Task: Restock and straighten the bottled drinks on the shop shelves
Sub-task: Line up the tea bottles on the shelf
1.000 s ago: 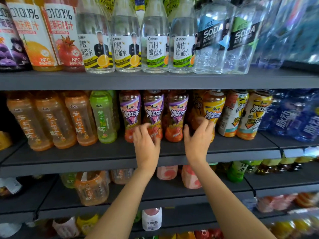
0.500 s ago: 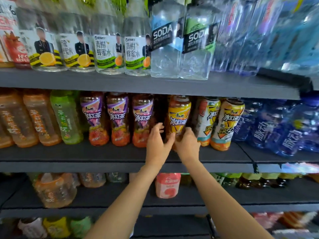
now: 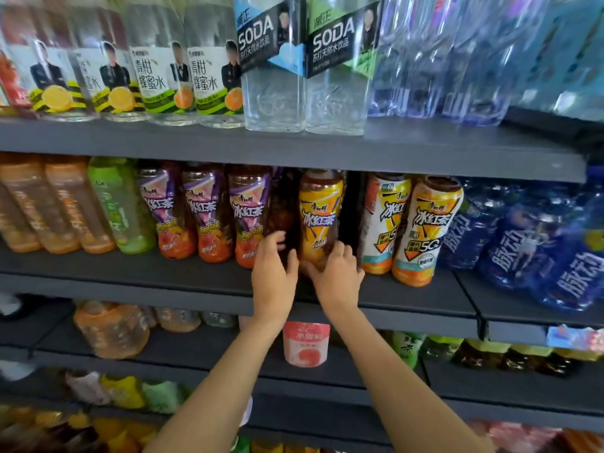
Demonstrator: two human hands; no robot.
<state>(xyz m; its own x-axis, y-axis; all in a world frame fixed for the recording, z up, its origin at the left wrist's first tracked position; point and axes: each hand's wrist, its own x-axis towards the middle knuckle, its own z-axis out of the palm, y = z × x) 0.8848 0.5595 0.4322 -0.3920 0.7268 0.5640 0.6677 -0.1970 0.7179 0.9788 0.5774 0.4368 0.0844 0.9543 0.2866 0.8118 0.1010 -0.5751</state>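
Bottles fill the middle shelf [image 3: 196, 286], a flat grey board. I see the yellow bottle [image 3: 321, 217], dark tea inside glossy plastic, upright between purple bottles [image 3: 209, 214] and white bottles [image 3: 385, 220]. Right hand [image 3: 338, 273] curls round its base. Left hand [image 3: 274, 273] sits just beside, fingers loosely bent; whether they grip anything, I cannot tell. Clear square soda bottles [image 3: 277, 60] stand above.

"SODA" stands on 2 clear bottles [image 3: 304, 63], "冰红茶" on the yellow-label bottle [image 3: 320, 217], "脉动" on blue bottles [image 3: 510, 250].
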